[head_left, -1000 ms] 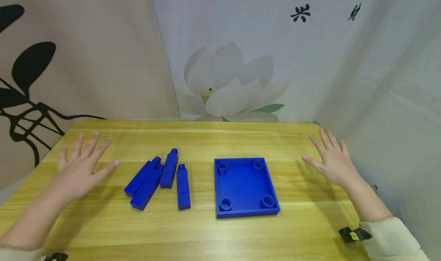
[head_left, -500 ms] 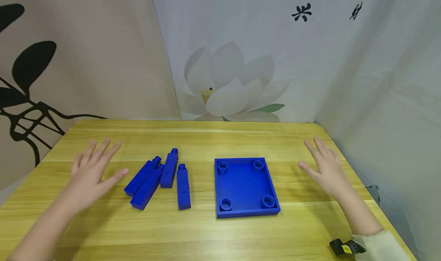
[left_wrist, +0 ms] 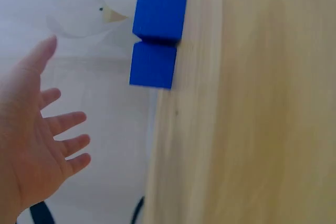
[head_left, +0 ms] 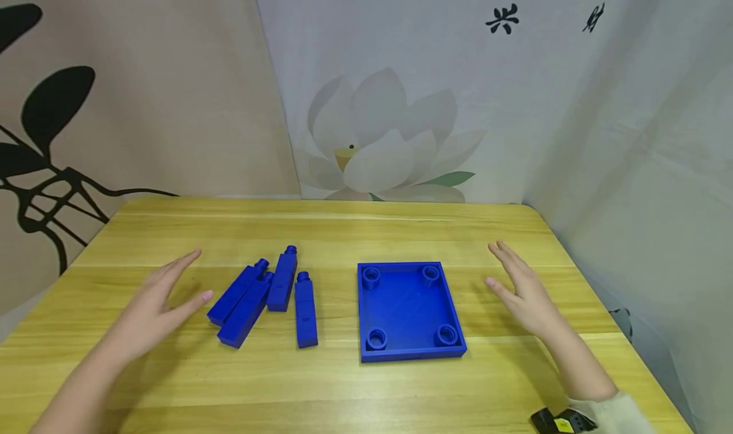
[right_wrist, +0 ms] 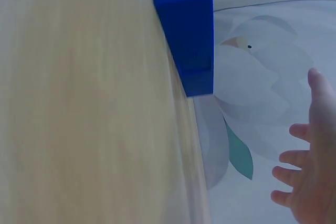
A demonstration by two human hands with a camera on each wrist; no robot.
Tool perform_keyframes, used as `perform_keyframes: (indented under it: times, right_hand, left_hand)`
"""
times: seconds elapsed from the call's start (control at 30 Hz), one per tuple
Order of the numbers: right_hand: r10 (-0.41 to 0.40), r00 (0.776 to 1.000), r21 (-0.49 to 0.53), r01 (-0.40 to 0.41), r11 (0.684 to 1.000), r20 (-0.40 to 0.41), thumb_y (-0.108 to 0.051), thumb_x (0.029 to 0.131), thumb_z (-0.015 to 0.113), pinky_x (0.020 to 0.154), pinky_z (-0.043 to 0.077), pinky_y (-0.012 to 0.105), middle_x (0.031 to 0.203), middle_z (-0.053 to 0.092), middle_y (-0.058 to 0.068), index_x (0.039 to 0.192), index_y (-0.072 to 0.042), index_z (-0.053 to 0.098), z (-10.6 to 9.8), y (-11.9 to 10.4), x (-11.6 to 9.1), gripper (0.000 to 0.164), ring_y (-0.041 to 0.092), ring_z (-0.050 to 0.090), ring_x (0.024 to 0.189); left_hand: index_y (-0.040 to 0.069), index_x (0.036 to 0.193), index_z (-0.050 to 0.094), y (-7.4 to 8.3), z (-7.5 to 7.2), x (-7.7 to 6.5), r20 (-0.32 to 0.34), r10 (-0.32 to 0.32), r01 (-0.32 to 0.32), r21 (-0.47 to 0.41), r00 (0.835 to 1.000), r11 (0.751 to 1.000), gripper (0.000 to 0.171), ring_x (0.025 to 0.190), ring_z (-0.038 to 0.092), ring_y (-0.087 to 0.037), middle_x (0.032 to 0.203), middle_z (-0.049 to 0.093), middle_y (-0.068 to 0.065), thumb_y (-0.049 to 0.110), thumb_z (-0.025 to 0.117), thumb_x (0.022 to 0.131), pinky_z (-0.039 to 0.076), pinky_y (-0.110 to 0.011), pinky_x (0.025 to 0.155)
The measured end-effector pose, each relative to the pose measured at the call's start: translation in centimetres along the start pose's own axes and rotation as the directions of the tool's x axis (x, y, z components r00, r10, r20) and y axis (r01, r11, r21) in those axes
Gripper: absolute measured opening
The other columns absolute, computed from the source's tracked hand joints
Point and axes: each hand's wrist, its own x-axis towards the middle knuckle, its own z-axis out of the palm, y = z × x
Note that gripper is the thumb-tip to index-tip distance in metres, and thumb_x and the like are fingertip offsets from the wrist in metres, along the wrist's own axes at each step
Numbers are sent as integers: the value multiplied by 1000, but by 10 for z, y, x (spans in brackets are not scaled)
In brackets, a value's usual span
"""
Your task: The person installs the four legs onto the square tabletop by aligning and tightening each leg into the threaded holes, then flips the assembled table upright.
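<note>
Several blue square pegs (head_left: 246, 310), each with a round knob at one end, lie on the table left of the middle; two of them lie against each other. To their right sits a square blue tray (head_left: 412, 356) with a round socket in each corner. My left hand (head_left: 151, 310) is held over the table just left of the pegs, fingers straight and thumb apart, holding nothing. On the other side, my right hand (head_left: 527, 297) hovers right of the tray with fingers extended and nothing in it. In the left wrist view, peg ends (left_wrist: 160, 17) show beyond the spread fingers (left_wrist: 68, 123).
The wooden table (head_left: 343, 396) carries these parts. Behind it hangs a pale curtain (head_left: 515, 103) with a lotus print, and another curtain closes the right side. A black wrist camera (head_left: 561, 421) sits at my right sleeve.
Both hands have moved inward, the left toward the pegs and the right toward the tray. They have turned so the palms face each other more. Pegs and tray have stayed in place.
</note>
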Motion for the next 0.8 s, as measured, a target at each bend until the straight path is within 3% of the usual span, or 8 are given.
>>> perform_keyframes:
  times: [0.2,0.4,0.5,0.6,0.7,0.8]
  right_hand:
    - [-28,999,99,30,995,-22,-12,98,56,102,21,69,152,28,18,149,-9,34,13,-1,-2,55,44,24,136]
    - [-24,999,176,28,984,-26,-7,97,55,104,24,62,149,36,16,146,-8,39,21,-5,-5,51,40,29,136]
    - [-11,1000,205,14,979,-14,-8,98,54,107,29,47,147,40,14,145,-7,40,25,-5,-7,49,38,34,132]
    - [-11,1000,244,10,970,5,-7,98,54,105,31,27,144,43,15,144,-5,41,30,-3,-8,47,36,39,129]
    - [-10,1000,294,0,956,30,-8,99,53,104,29,17,142,44,18,143,-3,42,36,0,-9,46,35,40,129]
    - [1,998,327,-22,945,63,-10,99,54,106,33,29,140,46,20,143,-3,42,40,3,-9,46,36,41,129]
  left_hand:
    - [10,152,24,-12,9,-2,46,-35,38,-78,998,996,75,127,30,-54,146,33,-26,27,65,93,29,-73,90]
    - [1,147,33,-19,15,-5,77,-46,54,-99,996,994,70,122,40,-47,140,42,-25,27,67,92,37,-64,89]
    - [1,145,37,-23,20,-6,93,-42,52,-107,995,993,65,117,47,-44,137,47,-23,26,67,92,41,-59,87]
    - [1,142,43,-26,24,-8,111,-49,60,-106,993,992,61,113,52,-39,133,52,-20,27,67,92,47,-45,86]
    - [2,139,47,-29,27,-9,120,-58,72,-114,991,991,58,111,54,-35,129,55,-18,28,67,91,47,-30,84]
    - [4,138,49,-31,29,-9,117,-60,76,-132,991,988,56,111,54,-32,127,57,-15,27,68,91,45,-24,84]
